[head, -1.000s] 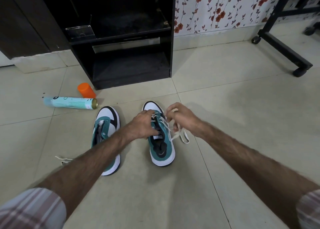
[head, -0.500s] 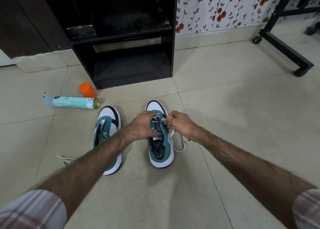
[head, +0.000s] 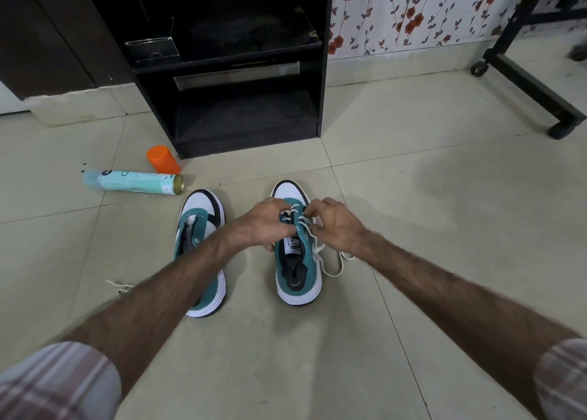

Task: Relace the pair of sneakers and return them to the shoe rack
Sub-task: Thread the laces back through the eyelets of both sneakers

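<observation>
Two teal and white sneakers stand side by side on the tiled floor, toes pointing away from me. The right sneaker (head: 298, 276) has a white lace (head: 330, 260) partly threaded, with a loop trailing off its right side. My left hand (head: 265, 224) grips that shoe's left edge at the eyelets. My right hand (head: 336, 225) pinches the lace over the tongue. The left sneaker (head: 198, 225) has no lace in it, and my left forearm crosses over it. A loose white lace (head: 119, 286) lies on the floor to its left. The black shoe rack (head: 241, 70) stands ahead.
A teal spray can (head: 133, 182) lies on its side left of the shoes, with an orange cap (head: 162, 159) beside it. A black wheeled frame (head: 533, 86) stands at the far right. A floral wall runs behind.
My right hand has moved down and left, closer to the eyelets, pulling the lace in. The loop of lace beside the shoe now lies lower. My left hand stays on the shoe.
</observation>
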